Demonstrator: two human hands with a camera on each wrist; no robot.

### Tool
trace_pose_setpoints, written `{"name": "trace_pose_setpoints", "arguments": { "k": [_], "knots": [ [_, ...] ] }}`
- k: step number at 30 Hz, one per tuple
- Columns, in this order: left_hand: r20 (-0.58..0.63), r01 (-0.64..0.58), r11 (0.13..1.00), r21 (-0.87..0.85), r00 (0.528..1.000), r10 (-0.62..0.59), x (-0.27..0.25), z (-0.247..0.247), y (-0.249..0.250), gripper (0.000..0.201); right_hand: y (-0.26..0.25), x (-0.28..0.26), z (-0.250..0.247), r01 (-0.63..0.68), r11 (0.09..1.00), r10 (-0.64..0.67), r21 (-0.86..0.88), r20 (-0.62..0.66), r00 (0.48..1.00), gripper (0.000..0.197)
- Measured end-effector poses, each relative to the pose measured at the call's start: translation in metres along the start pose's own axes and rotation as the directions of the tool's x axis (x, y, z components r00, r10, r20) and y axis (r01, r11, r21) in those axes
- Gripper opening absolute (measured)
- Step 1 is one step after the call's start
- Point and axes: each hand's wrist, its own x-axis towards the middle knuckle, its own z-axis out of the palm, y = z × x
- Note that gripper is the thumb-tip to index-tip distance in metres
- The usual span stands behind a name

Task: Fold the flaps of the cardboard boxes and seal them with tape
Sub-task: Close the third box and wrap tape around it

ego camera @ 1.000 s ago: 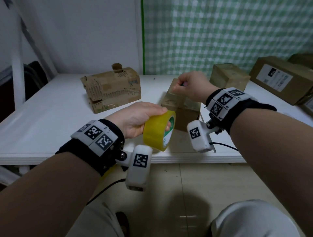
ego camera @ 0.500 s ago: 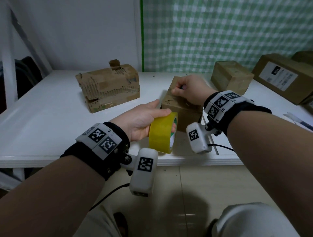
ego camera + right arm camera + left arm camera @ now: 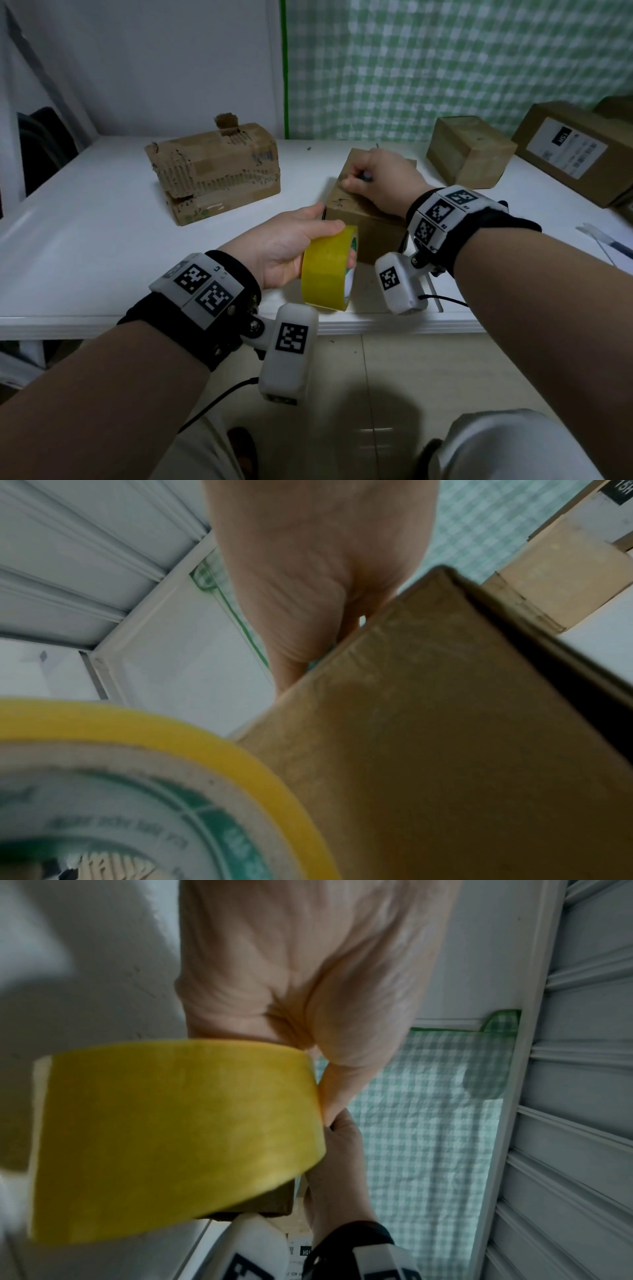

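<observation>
A small brown cardboard box [image 3: 368, 228] stands on the white table [image 3: 85, 246] near its front edge, flaps down. My right hand [image 3: 380, 178] rests on its far top with curled fingers, pinching what looks like the tape's free end against the cardboard; the strip itself is hard to see. My left hand [image 3: 287, 246] grips a yellow tape roll [image 3: 325, 270] upright, just left of the box's front face. The right wrist view shows the box side [image 3: 445, 750] beside the roll [image 3: 154, 750]. The roll [image 3: 171, 1137] fills the left wrist view under my left hand [image 3: 291, 974].
A battered, torn cardboard box [image 3: 215, 171] lies at the back left. A plain small box [image 3: 469, 150] and a larger labelled box [image 3: 575, 150] sit at the back right. Thin items [image 3: 603, 240] lie at the right edge. A green checked cloth covers the wall behind.
My right hand has come down from above the box onto its top. The left hand with the roll has moved a little right, closer to the box front.
</observation>
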Motion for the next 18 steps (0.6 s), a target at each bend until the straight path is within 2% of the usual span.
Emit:
{"name": "trace_pose_setpoints", "arguments": {
  "k": [5,8,13,18],
  "knots": [
    [-0.004,-0.011,1.000,0.000,1.000,0.011,0.001,0.001,0.000,0.018,0.001,-0.002,0.005,0.020,0.997,-0.024,-0.069,-0.054,0.998,0.021],
    [-0.004,-0.010,1.000,0.005,1.000,0.010,0.001,0.002,0.000,0.018,0.002,-0.004,0.007,-0.073,0.995,0.064,-0.064,-0.130,0.989,0.033],
    [-0.011,-0.004,1.000,0.003,1.000,0.004,-0.001,0.003,0.000,0.020,0.001,-0.001,0.011,-0.185,0.974,0.172,-0.128,-0.106,0.979,0.044],
    [0.001,0.005,1.000,0.014,1.000,-0.005,0.001,0.001,-0.003,0.021,-0.001,0.003,0.014,-0.279,0.940,0.267,-0.194,-0.088,0.960,0.074]
  ]
}}
